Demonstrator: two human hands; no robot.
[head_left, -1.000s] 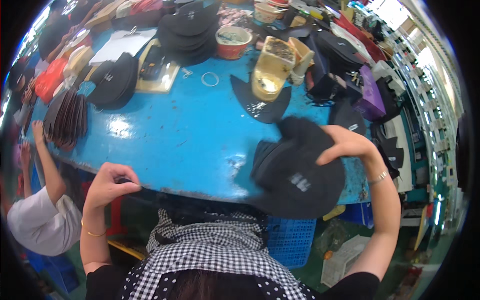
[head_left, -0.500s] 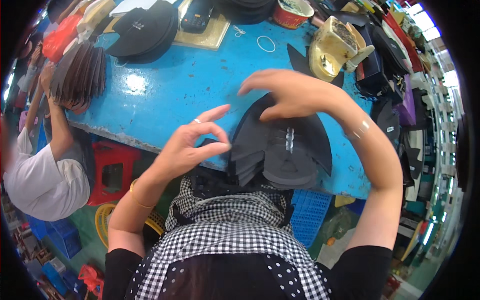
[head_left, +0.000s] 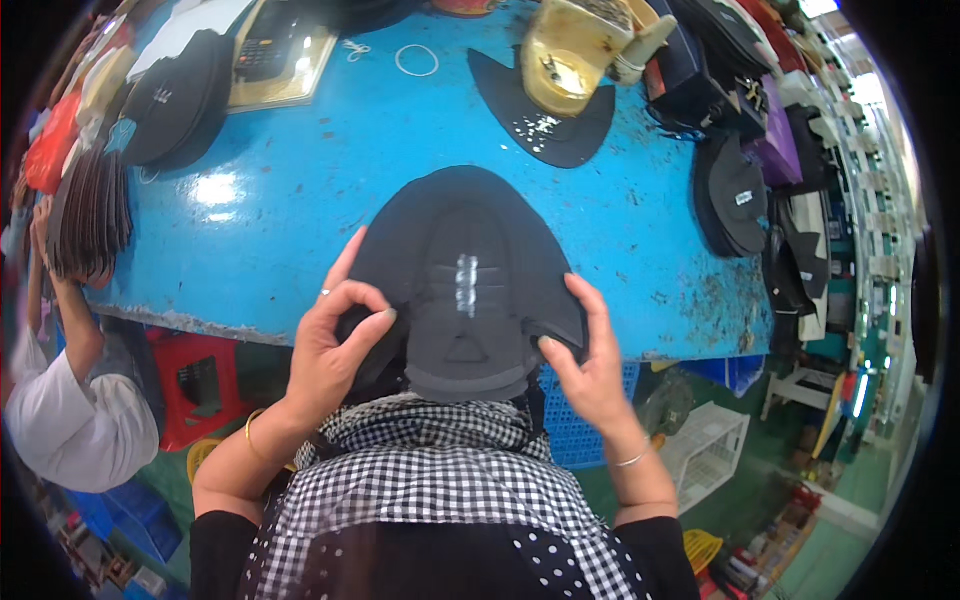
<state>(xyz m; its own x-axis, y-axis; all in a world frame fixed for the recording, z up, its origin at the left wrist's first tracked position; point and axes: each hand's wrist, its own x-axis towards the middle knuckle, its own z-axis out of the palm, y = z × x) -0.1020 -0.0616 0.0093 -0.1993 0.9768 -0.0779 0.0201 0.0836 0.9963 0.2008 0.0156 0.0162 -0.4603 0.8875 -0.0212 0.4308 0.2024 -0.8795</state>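
Gripping the black cap [head_left: 462, 290] now, both hands, apparently flattened since.

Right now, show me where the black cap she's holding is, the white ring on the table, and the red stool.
black cap [head_left: 465, 290], head view, on the middle of its crown
white ring [head_left: 417, 60], head view, on its lower-left band
red stool [head_left: 200, 385], head view, on its seat below the table edge

A black cap [head_left: 465, 285] lies flattened at the near edge of the blue surface [head_left: 300, 190] — the left hand [head_left: 335, 350] pinches its left rim, the right hand [head_left: 590, 365] grips its right rim. A yellowed cap mould [head_left: 575, 50] stands near the far edge, on a black brim piece [head_left: 545, 125].
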